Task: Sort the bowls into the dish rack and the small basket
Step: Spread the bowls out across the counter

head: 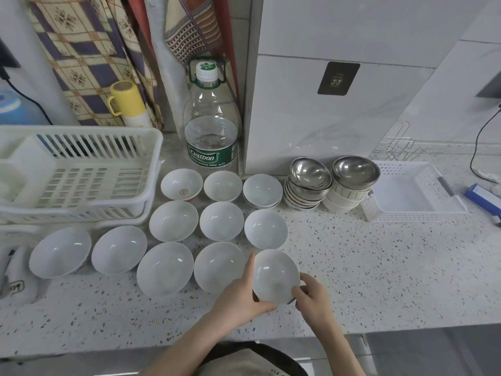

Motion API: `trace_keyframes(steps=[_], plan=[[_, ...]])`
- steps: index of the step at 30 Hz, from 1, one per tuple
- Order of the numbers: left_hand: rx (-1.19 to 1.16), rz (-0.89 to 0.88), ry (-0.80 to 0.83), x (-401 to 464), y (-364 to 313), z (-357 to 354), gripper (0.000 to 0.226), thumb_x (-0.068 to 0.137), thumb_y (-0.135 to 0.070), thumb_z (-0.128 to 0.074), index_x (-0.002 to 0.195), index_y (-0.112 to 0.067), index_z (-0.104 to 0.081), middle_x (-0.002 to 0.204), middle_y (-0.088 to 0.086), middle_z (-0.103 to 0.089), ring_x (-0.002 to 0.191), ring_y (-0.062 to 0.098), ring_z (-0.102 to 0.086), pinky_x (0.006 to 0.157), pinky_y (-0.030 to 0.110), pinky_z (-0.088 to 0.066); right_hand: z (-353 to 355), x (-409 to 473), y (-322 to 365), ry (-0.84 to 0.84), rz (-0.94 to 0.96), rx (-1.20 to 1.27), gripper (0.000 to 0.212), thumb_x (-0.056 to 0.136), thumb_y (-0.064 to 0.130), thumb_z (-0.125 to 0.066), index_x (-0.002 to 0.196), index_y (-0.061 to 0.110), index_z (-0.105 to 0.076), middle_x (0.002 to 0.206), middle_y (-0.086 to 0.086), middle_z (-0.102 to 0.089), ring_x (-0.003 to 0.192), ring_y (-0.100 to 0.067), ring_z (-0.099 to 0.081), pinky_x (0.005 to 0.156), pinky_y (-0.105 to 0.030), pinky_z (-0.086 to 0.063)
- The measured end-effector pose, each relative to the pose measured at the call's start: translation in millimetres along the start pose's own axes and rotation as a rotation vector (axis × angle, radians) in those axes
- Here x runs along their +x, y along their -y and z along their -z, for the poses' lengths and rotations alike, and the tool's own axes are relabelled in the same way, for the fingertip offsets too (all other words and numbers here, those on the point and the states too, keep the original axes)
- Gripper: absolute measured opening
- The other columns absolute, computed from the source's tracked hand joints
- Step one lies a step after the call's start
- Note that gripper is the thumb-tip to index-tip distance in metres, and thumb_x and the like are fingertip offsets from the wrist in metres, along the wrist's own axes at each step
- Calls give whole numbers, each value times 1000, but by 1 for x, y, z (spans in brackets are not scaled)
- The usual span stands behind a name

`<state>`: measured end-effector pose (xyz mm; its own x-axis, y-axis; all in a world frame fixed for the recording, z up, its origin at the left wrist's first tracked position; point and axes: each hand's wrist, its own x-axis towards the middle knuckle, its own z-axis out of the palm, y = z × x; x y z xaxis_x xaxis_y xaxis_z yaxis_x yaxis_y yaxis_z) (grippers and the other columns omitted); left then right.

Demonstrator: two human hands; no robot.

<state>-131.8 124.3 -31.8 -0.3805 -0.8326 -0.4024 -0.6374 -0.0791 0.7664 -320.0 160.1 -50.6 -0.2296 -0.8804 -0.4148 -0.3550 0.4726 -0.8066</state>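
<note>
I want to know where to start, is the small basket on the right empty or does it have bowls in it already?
Empty: the small basket shows only its bare white floor.

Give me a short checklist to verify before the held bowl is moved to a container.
1. Both hands on the bowl: left hand and right hand at its rim: ok.
2. Dish rack has free space: ok.
3. Small basket is empty: ok.
4. Neighbouring bowl clear of the held bowl: cannot tell.
5. Steel bowl stacks lean: not ok.
</note>
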Motion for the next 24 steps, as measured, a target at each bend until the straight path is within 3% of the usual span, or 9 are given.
trace_keyframes(steps=[5,13,20,24], plan=[[167,16,11,6,1,-3,115,76,-47,-77,152,-38,9,110,1,-67,92,19,-68,83,41,-57,2,6,0,47,-37,-23,35,85,4,-52,113,23,-61,58,1,-67,45,1,-54,44,-17,-36],[292,45,-10,12,2,-4,106,73,-52,-74,147,-40,1,100,-3,-67,85,18,-68,72,37,-57,2,12,1,95,-38,-53,37,85,6,-52,116,26,-58,67,-3,-71,46,3,-54,49,-20,-39],[338,78,-27,14,1,-3,103,68,-55,-74,145,-42,-6,96,-7,-67,84,18,-66,66,32,-54,6,17,-2,165,-69,-10,37,87,6,-51,122,16,-55,59,-5,-60,45,-12,-41,48,-29,-34],[422,80,-13,18,0,4,100,71,-66,-68,147,-36,-10,85,-9,-61,81,17,-63,59,28,-46,13,21,3,178,-53,-139,34,92,33,-56,125,25,-55,63,2,-71,55,-9,-61,56,-27,-46]])
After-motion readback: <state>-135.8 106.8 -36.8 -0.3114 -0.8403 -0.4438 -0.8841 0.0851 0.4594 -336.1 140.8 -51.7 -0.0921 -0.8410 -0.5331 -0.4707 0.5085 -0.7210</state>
